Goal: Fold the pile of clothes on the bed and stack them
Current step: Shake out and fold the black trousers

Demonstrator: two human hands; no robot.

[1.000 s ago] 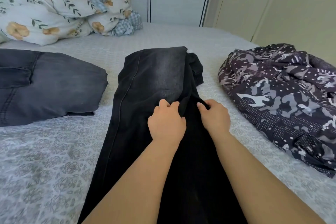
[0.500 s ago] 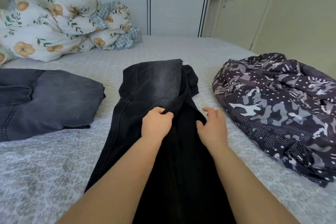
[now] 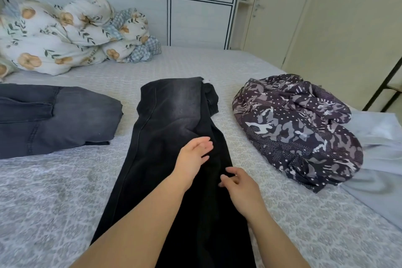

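- right hand [image 3: 241, 189] rests with loose fingers on the black jeans [image 3: 165, 141], holding nothing.
- left hand [image 3: 192, 156] hovers spread over them, released.
- jeans lie lengthwise mid-bed [image 3: 54, 191].
- folded grey jeans [image 3: 54, 115] left of them; camo garment [image 3: 300, 128] right.

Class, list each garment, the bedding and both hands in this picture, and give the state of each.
black jeans: laid out lengthwise, legs together
grey jeans: folded
camouflage garment: crumpled, unfolded
floral duvet: bunched up
left hand: open, over the black jeans
right hand: open, fingers relaxed
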